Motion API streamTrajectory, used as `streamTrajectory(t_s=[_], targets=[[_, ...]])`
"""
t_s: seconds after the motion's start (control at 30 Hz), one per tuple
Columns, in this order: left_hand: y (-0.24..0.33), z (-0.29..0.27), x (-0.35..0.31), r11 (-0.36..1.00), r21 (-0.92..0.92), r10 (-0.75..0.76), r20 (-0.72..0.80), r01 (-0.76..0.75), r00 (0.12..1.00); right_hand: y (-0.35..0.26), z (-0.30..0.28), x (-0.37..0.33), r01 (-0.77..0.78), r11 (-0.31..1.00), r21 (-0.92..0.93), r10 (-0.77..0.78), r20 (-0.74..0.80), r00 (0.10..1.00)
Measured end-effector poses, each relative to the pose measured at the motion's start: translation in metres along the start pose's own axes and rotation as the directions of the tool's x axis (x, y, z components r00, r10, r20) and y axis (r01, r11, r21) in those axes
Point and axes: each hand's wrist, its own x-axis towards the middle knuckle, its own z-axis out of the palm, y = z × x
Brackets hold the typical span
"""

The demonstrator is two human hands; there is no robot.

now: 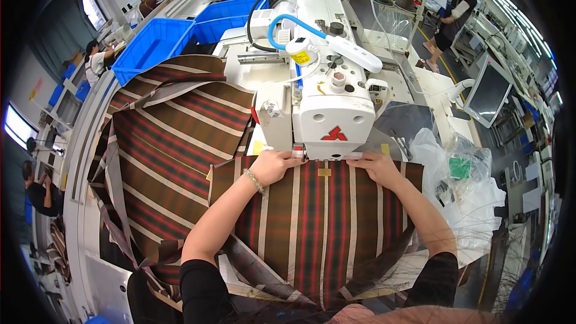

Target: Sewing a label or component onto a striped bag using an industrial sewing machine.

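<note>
A brown fabric panel with red, dark green and cream stripes point(309, 222) lies in front of me, its far edge under the head of a white industrial sewing machine point(336, 108). My left hand point(270, 167) grips that edge left of the needle area, fingers pointing inward. On the other side, my right hand point(378, 168) holds the same edge with bent fingers. Between the hands, a small gold-tan label point(324, 172) sits on the panel just below the machine head. The fingertips and needle are partly hidden by the machine.
More striped fabric point(180, 138) is heaped at the left. Blue bins point(153, 45) stand behind it. Clear plastic bags point(459, 159) and scissors point(401, 144) lie at the right, near a screen on an arm point(489, 93). Other people are farther off on both sides.
</note>
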Motion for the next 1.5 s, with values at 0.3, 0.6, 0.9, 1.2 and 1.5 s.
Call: streamTrajectory(t_s=[0.3,0.6,0.9,1.2,1.5], targets=[[-0.003,-0.001,0.0,1.0,0.019,0.014,0.027,-0.015,1.0,-0.003,-0.008,0.001,0.077,0.972,-0.22,-0.069,0.043,0.997],[-0.006,0.003,-0.001,0.999,0.043,0.026,0.029,-0.027,0.999,-0.001,-0.012,0.0,0.076,0.965,-0.252,-0.054,0.091,0.994],[-0.007,0.006,-0.003,0.999,0.044,-0.018,0.022,0.017,1.0,-0.002,-0.01,0.0,0.052,0.974,-0.219,-0.037,0.073,0.997],[-0.008,0.004,-0.002,0.999,-0.043,-0.019,0.004,0.019,1.0,-0.002,-0.01,0.001,0.064,0.971,-0.231,-0.048,0.074,0.996],[-0.005,-0.001,0.0,1.0,-0.012,-0.003,0.013,0.003,1.0,0.0,-0.008,0.0,0.075,0.966,-0.246,-0.063,0.054,0.997]])
